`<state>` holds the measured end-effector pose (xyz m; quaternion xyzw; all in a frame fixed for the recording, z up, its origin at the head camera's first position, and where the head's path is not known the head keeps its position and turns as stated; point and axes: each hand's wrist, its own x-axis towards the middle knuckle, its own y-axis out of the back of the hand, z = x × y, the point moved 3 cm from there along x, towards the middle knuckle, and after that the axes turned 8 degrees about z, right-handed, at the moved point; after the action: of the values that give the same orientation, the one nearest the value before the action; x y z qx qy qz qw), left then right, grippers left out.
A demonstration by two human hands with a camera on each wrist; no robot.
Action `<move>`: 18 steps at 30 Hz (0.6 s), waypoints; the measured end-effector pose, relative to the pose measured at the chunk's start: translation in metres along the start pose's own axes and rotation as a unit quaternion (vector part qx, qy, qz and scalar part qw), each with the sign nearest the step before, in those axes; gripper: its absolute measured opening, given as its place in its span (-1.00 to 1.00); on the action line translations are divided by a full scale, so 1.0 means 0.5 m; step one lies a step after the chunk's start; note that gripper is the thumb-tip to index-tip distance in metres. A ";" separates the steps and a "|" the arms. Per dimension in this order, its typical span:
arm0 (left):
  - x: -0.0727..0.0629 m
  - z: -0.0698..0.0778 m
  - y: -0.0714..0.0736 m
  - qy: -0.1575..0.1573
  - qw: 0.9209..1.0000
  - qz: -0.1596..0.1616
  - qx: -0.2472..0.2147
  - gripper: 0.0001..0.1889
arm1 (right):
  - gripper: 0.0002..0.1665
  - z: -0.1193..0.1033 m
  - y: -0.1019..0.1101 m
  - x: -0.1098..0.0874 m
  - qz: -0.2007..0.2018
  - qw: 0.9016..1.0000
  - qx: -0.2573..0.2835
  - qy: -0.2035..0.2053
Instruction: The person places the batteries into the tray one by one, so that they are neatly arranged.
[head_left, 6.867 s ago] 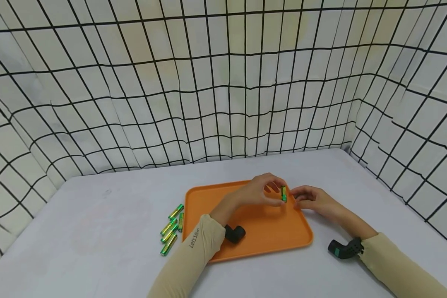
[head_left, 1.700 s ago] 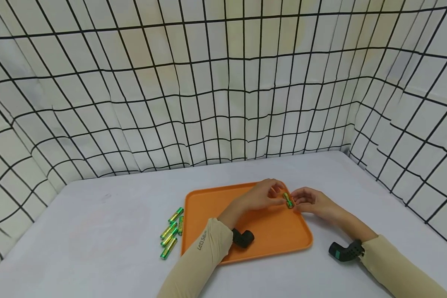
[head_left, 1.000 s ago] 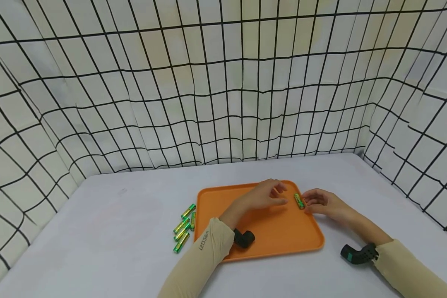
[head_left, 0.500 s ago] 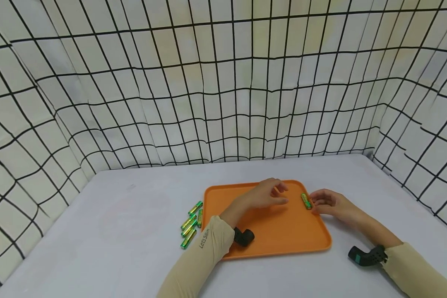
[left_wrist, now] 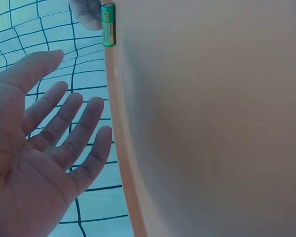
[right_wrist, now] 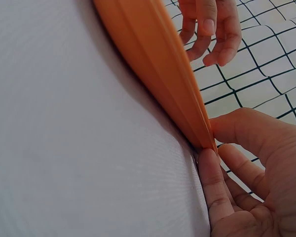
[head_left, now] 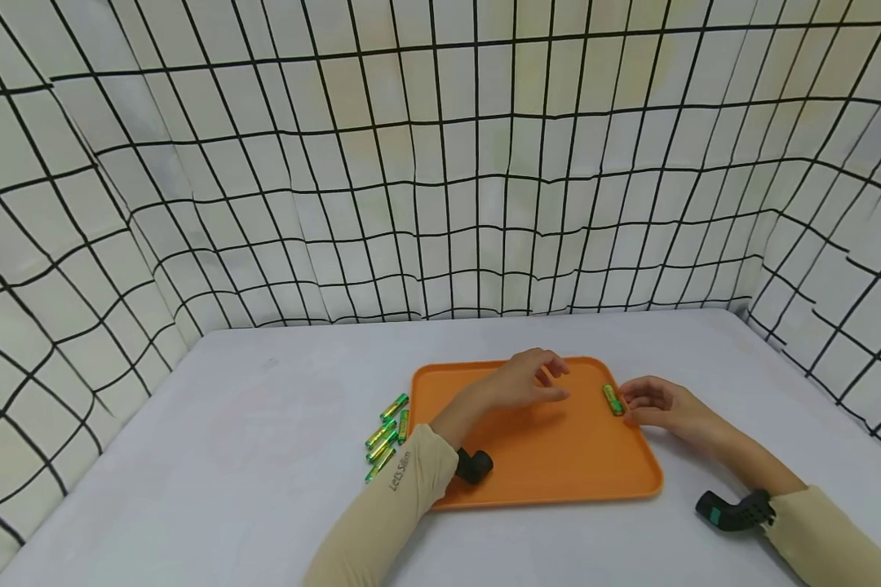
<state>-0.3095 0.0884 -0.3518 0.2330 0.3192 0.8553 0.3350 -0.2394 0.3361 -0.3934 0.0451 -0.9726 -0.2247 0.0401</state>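
Observation:
In the head view a single green-and-gold battery [head_left: 613,400] lies on the orange tray [head_left: 543,456], close to its right rim. My left hand [head_left: 524,379] hovers over the tray, left of that battery, holding nothing. Its fingers are spread and relaxed in the left wrist view, apart from the battery [left_wrist: 108,25] at the top. At the tray's right edge, my right hand [head_left: 661,403] has thumb and fingertips on the rim. From the right wrist view, thumb and a finger pinch the edge of the tray [right_wrist: 158,64].
Several more batteries [head_left: 381,434] lie loosely grouped on the white table [head_left: 264,456] along the tray's left side, one partly behind the left sleeve [head_left: 389,505]. Behind the table rises a white cloth backdrop [head_left: 455,204] with a black grid. Each wrist bears a black camera mount [head_left: 734,512].
Earlier my left hand held the battery upright above the tray; it lowered it by the right rim, let go and drew back left. My right hand stays at the rim. The head view shifted.

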 end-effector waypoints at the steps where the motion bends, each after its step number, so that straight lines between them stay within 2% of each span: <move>1: -0.003 0.000 0.003 0.001 1.000 0.002 0.003 -0.57 | -0.43 0.000 0.000 -0.001 0.001 1.000 -0.001 0.002; 9: -0.017 -0.003 0.022 -0.011 1.000 0.008 0.017 -0.58 | -0.44 -0.002 0.000 -0.006 0.009 1.000 -0.005 0.012; 18: -0.041 0.002 0.043 -0.026 0.999 0.017 0.009 -0.58 | -0.45 -0.006 -0.005 -0.006 0.004 1.000 -0.005 0.012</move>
<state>-0.3044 0.0615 -0.3397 0.2633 0.3141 0.8518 0.3262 -0.2359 0.3328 -0.3919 0.0436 -0.9710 -0.2289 0.0528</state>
